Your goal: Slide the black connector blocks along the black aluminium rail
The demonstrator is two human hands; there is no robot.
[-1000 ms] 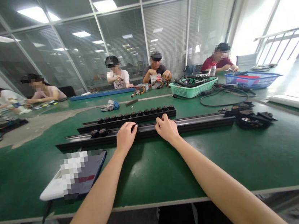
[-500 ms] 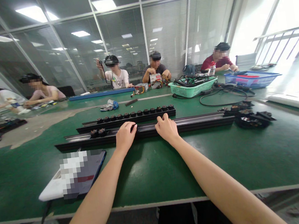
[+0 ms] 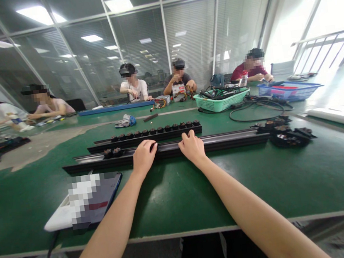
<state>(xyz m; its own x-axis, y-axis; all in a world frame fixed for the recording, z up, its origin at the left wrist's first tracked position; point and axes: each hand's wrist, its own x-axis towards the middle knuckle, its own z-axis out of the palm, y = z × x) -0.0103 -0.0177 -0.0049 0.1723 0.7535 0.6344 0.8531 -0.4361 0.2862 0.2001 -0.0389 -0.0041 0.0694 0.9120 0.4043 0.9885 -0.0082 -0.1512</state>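
A long black rail [image 3: 230,142] with a shiny channel lies lengthwise across the green table in front of me. My left hand [image 3: 144,156] is closed over its middle, fingers curled over the far side. A small dark spot shows by the thumb; I cannot tell whether it is a separate part. A little to the right, my right hand [image 3: 192,147] is also closed on the rail with bent fingers; its fingertips are hidden. Two small black parts [image 3: 112,153] sit in the channel left of my hands. Just behind lies a shorter black rail [image 3: 145,139] carrying a row of similar parts.
Loose black parts [image 3: 290,137] are piled at the rail's right end. A phone-like device [image 3: 113,195] and a white box [image 3: 57,216] lie front left. Farther back are a green basket [image 3: 223,103], a blue basket [image 3: 299,92], cables [image 3: 236,117] and a glove [image 3: 126,121]. Several people sit opposite.
My hands and the rail have stayed put. Across the table, a person in a white shirt has lowered a raised hand that held a dark cable.
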